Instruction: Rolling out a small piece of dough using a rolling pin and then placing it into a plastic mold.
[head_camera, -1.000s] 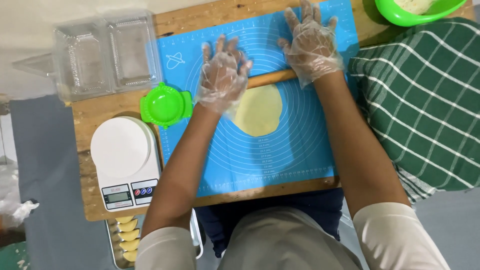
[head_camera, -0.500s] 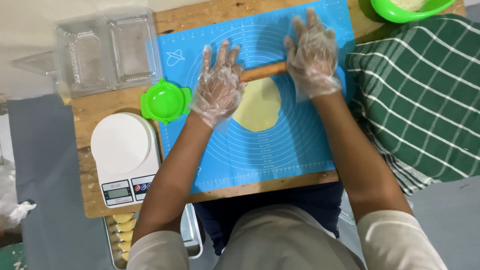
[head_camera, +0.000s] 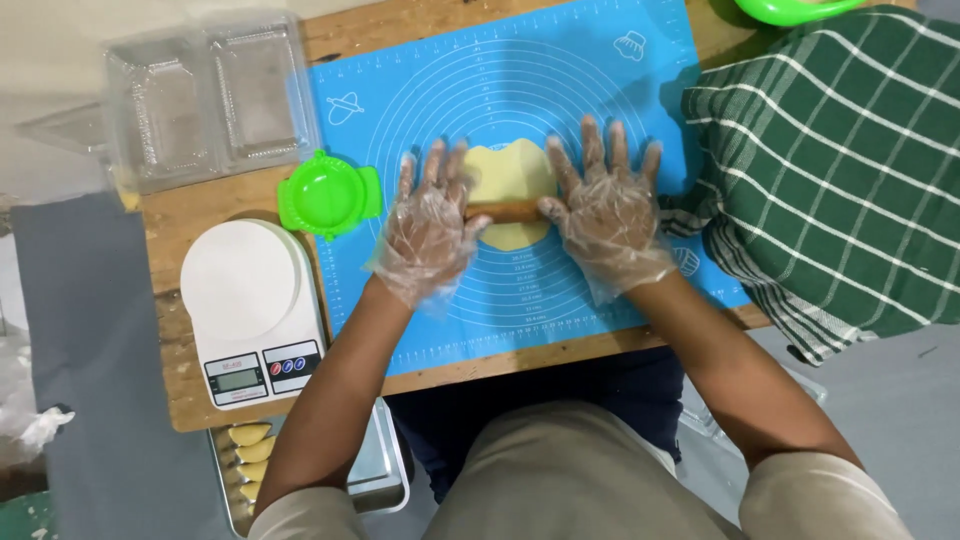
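Wooden tabletop (head_camera: 190, 215) carries a blue silicone baking mat (head_camera: 610, 90) printed with ring guides, seen from the head camera looking straight down. Both hands wear thin clear plastic gloves. The left hand (head_camera: 428, 228) and the right hand (head_camera: 606, 212) lie flat, palms down and fingers spread, each pressing 1 end of a wooden rolling pin (head_camera: 507, 210); neither hand curls around it. The pin shows only between the 2 hands and lies across a flat pale yellow dough sheet (head_camera: 510, 172), which reaches just beyond the fingertips and also pokes out on the wrist side of the pin. Just outside the left hand's outermost finger sits a green dumpling press (head_camera: 328, 194), and nearer that wrist a white kitchen scale (head_camera: 250, 305). Well past the left fingertips stand clear plastic boxes (head_camera: 205, 95). Right of the right hand lies a green checked cloth (head_camera: 850, 170). Below the scale, a metal tray (head_camera: 375, 475) holds folded yellow dumplings (head_camera: 247, 452).
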